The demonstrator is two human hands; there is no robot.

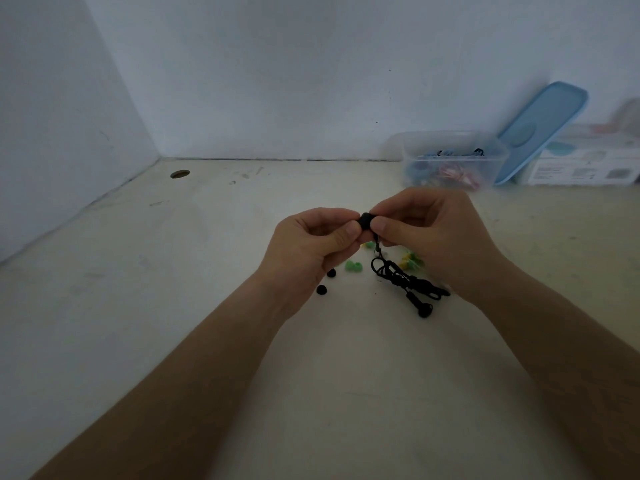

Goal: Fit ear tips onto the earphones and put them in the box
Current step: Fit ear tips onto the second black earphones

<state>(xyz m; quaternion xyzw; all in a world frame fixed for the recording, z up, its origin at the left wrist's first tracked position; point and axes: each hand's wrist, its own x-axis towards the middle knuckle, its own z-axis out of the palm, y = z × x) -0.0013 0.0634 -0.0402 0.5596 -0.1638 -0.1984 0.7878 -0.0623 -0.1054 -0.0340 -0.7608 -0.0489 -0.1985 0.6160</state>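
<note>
Frame centre: left hand (311, 242) pinches a black ear tip (365, 222); right hand (427, 233) grips the earphone (378, 242) steady for fitting; cable (398, 275) trails onto the bench (173, 289).

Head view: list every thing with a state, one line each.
Left hand: pinches black rubber ear tip.
Right hand: pinches black wired earphones at one bud; cable hangs to pale table.
Clear plastic box: open, coloured earphones inside.
Blue plastic lid: off, propped tilted beside box.
Loose green ear tips: lying on table.
</note>
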